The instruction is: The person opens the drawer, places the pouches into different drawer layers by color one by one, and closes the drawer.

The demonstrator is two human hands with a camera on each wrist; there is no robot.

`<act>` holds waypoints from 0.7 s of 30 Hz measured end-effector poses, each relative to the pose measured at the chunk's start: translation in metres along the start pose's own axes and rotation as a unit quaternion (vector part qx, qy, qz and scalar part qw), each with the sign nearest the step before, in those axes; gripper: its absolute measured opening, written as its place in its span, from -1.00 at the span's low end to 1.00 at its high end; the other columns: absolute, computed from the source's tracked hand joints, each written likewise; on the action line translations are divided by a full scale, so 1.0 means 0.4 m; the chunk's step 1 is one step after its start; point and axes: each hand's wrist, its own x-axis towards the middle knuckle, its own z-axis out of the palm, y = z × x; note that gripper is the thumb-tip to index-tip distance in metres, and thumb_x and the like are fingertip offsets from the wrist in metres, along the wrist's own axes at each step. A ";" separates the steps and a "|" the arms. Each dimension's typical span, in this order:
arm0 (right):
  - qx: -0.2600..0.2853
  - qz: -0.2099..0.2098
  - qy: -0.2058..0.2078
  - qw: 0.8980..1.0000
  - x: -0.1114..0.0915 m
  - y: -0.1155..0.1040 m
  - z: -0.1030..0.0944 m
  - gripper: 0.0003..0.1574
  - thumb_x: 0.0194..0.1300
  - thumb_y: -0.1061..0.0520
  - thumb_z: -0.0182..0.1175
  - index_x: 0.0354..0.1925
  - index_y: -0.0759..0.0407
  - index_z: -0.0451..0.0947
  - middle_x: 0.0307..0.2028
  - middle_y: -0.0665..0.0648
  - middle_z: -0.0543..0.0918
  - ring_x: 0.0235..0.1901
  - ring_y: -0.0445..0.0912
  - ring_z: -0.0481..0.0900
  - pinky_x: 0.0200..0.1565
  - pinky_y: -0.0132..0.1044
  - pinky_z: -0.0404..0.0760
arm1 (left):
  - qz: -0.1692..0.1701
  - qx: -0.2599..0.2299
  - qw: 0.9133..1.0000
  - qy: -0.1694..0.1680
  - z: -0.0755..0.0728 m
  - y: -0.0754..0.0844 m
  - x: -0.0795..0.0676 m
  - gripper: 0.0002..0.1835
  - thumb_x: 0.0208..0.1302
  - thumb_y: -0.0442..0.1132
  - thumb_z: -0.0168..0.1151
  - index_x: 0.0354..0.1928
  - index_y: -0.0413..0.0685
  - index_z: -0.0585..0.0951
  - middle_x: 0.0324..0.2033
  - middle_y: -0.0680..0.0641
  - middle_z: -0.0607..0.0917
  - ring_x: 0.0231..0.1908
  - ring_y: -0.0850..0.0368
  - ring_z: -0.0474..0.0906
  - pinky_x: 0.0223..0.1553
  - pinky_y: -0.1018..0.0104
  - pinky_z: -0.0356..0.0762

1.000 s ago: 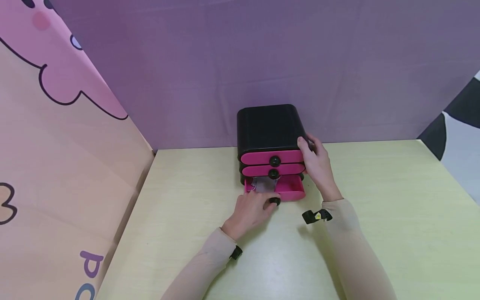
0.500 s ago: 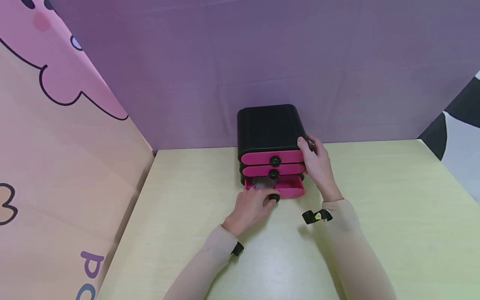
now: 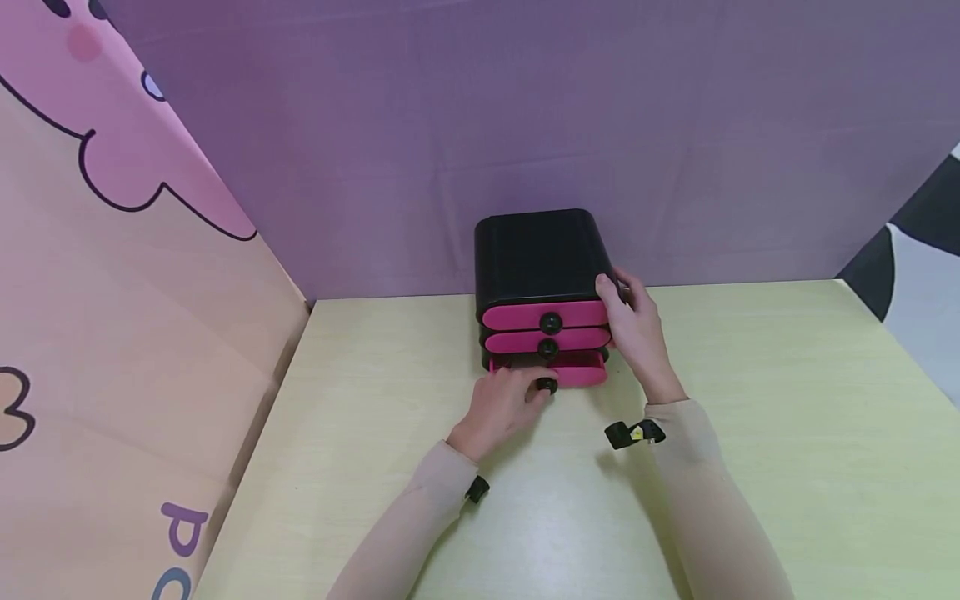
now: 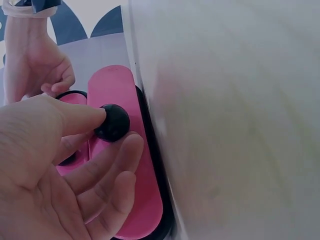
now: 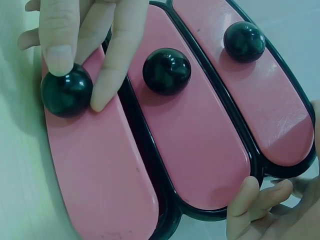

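Note:
A small black cabinet [image 3: 536, 254] with three pink drawers stands near the table's back edge. Its bottom drawer [image 3: 583, 377] is slightly pulled out, while the top drawer [image 3: 517, 316] and middle drawer [image 3: 510, 342] sit closed. My left hand [image 3: 497, 412] pinches the bottom drawer's round black knob [image 4: 113, 123] between thumb and fingers. On the cabinet's right side, my right hand [image 3: 637, 337] grips the housing, thumb near the top front edge. The right wrist view shows the bottom knob [image 5: 67, 92] under the left fingers. The drawer's inside is mostly hidden.
The cabinet stands on a pale wooden table [image 3: 750, 417]. Behind it hangs a purple cloth backdrop [image 3: 675, 167]. A printed panel [image 3: 150, 333] rises along the left edge, and a black-and-white patterned surface [image 3: 922, 275] lies beyond the right edge.
The bottom drawer has slid further in, with my left hand moving forward on its knob. A greyish item seen in the drawer earlier is now out of sight. My right hand stays put.

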 end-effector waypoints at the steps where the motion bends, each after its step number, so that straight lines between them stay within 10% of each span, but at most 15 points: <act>1: 0.000 0.000 0.000 1.000 0.000 0.000 0.000 0.05 0.47 -0.60 -0.05 0.68 -0.15 0.14 0.49 0.21 0.45 0.00 0.03 0.52 -0.31 -0.27 0.67 | -0.002 -0.001 1.000 0.000 0.001 -0.001 0.001 -0.70 0.50 -0.08 0.33 0.21 0.30 0.76 -0.68 0.17 0.34 -0.58 0.26 0.27 -0.58 0.38 0.22; 14: 0.003 0.003 0.002 1.000 0.002 0.004 0.000 0.04 0.48 -0.59 -0.05 0.68 -0.15 0.14 0.49 0.20 0.45 0.01 0.04 0.51 -0.29 -0.25 0.67 | -0.010 -0.006 1.000 -0.010 0.006 -0.011 0.018 -0.67 0.50 -0.12 0.31 0.23 0.34 0.75 -0.69 0.18 0.30 -0.60 0.29 0.21 -0.60 0.40 0.19; 21: 0.005 0.001 0.001 1.000 0.000 0.002 0.000 0.05 0.48 -0.59 -0.06 0.68 -0.14 0.13 0.51 0.20 0.43 0.02 0.05 0.51 -0.30 -0.27 0.66 | -0.009 -0.007 1.000 -0.001 0.007 -0.014 0.026 -0.69 0.48 -0.14 0.33 0.18 0.34 0.77 -0.41 0.15 0.73 -0.41 0.22 0.56 -0.50 0.36 0.40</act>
